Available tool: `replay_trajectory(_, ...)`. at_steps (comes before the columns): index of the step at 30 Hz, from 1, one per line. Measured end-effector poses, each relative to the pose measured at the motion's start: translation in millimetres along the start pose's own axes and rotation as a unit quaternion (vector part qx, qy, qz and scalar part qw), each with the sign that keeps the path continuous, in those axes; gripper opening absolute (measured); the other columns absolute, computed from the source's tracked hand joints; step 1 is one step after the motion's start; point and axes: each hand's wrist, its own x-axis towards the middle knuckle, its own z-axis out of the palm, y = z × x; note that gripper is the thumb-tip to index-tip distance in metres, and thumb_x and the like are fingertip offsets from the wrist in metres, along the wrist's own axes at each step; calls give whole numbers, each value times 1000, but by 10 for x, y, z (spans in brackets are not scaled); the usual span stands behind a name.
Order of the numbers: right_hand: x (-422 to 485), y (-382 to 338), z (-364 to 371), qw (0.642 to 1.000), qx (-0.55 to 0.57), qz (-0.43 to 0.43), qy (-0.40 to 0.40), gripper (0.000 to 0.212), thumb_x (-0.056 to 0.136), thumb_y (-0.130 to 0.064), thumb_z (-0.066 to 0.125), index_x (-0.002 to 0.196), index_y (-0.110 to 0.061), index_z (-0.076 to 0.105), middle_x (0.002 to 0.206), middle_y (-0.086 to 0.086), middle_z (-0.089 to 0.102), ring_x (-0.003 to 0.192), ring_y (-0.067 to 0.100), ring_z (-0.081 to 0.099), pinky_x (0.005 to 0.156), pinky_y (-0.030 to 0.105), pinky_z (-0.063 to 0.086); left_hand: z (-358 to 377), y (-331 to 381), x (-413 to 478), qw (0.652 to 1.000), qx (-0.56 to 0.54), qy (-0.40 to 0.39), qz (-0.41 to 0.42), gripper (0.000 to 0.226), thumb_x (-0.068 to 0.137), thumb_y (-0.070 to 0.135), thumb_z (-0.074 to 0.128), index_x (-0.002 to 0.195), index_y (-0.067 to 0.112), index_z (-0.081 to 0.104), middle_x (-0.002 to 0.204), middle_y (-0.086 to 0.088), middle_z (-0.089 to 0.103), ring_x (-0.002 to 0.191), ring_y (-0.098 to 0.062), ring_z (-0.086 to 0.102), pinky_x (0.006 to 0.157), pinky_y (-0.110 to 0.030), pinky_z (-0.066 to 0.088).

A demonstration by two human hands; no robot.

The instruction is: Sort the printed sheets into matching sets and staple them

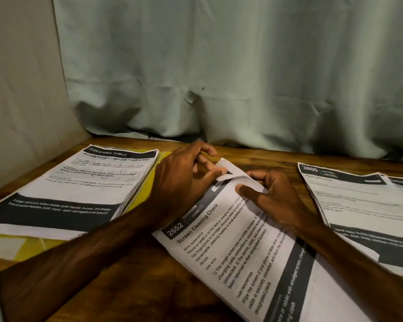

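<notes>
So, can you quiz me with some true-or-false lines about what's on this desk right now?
1. The white printed sheets headed "2652 Bedroom" lie mid-way along the brown wooden table. True.
2. A stapler stands beside them. False: no stapler is in view.
3. The left hand and the right hand both hold those sheets' far corner. True.
4. The thick paper stack headed "Dressing Table" lies on a red folder. False: it lies on a yellow folder.
5. The loose sheets headed "3800 Kitchen" lie on the left. False: they lie on the right.
</notes>
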Motion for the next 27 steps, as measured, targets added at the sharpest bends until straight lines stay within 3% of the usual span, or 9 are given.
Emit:
replay_trajectory(4,-8,-5,-5,1000,-12,-16,2,14,95,-8,67,106,-14,72,94,1,79,83,19,76,72,38,63,-20,-24,68,999,40,-6,18,37,83,53,77,114,35,66,110,16,66,96,-4,52,83,-29,46)
replay_trajectory(8,-23,-11,-8,999,-34,-28,-3,12,95,-10,67,105,-14,72,94,0,78,84,17,76,72,36,63,-16,-6,50,999,30,-26,24,21,87,46,74,101,30,73,100,18,64,92,-11,60,76,-43,56)
replay_trajectory(16,-11,6,-2,999,-34,-35,4,14,94,-8,69,104,-17,73,92,-2,79,81,17,76,71,36,63,-34,37,4,996,39,-11,77,14,88,32,78,101,24,78,89,11,70,83,-6,57,65,-28,51)
replay_trajectory(19,-12,1,-2,999,-26,-33,7,14,94,-8,68,103,-17,74,91,-2,79,81,17,76,71,35,63,-42,16,11,995,40,-16,92,12,89,31,77,100,25,77,91,13,68,83,-7,57,64,-30,52)
replay_trajectory(24,-2,-2,-28,999,-9,-26,18,12,94,-6,68,101,-14,74,90,4,79,81,27,75,73,46,60,-43,20,43,993,30,-35,111,13,94,30,69,103,23,75,97,15,68,94,-7,56,74,-32,49)
replay_trajectory(27,-12,-7,-25,1000,11,-20,18,13,94,-5,68,103,-12,73,92,5,79,82,26,76,74,44,62,-52,59,43,995,-3,-61,85,21,100,34,60,107,20,73,100,11,71,95,-1,61,79,-26,51)
